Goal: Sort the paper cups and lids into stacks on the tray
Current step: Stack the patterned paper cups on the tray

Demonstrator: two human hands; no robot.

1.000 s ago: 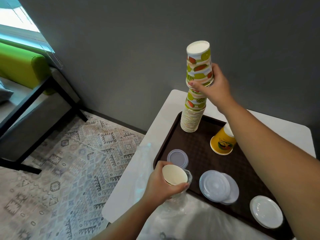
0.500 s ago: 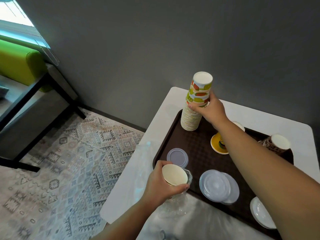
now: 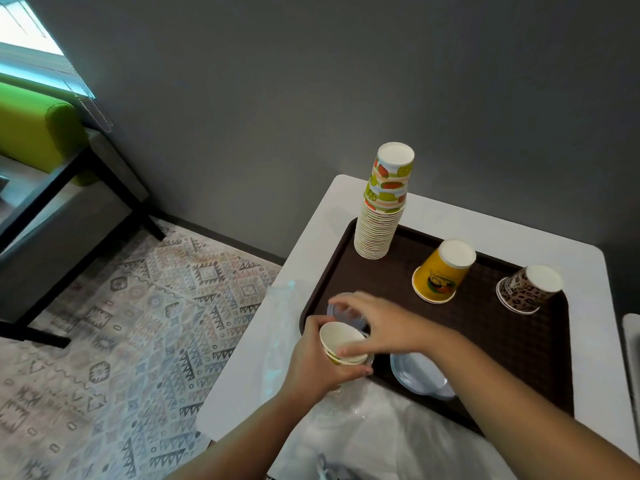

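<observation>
A tall stack of upside-down fruit-print cups (image 3: 381, 209) stands at the far left corner of the brown tray (image 3: 485, 337). An upside-down yellow cup (image 3: 441, 271) and a leopard-print cup (image 3: 528, 289) stand farther right on the tray. My left hand (image 3: 317, 365) grips a short stack of cups (image 3: 341, 342) still in clear plastic wrap at the tray's near left edge. My right hand (image 3: 377, 323) has its fingertips pinching the top cup of that short stack. Clear lids (image 3: 420, 377) lie on the tray just right of my hands; a small lid (image 3: 334, 308) is partly hidden behind my right fingers.
Crumpled clear plastic bags (image 3: 346, 434) cover the white table (image 3: 311, 258) near me. The grey wall stands right behind the table. The table's left edge drops to a patterned rug (image 3: 138, 323). A black-framed bench with a green cushion (image 3: 41, 133) is at the far left.
My right hand let go of the tall fruit-print stack after pushing the added cups down, then came back to the cups in my left hand. The left hand stayed put.
</observation>
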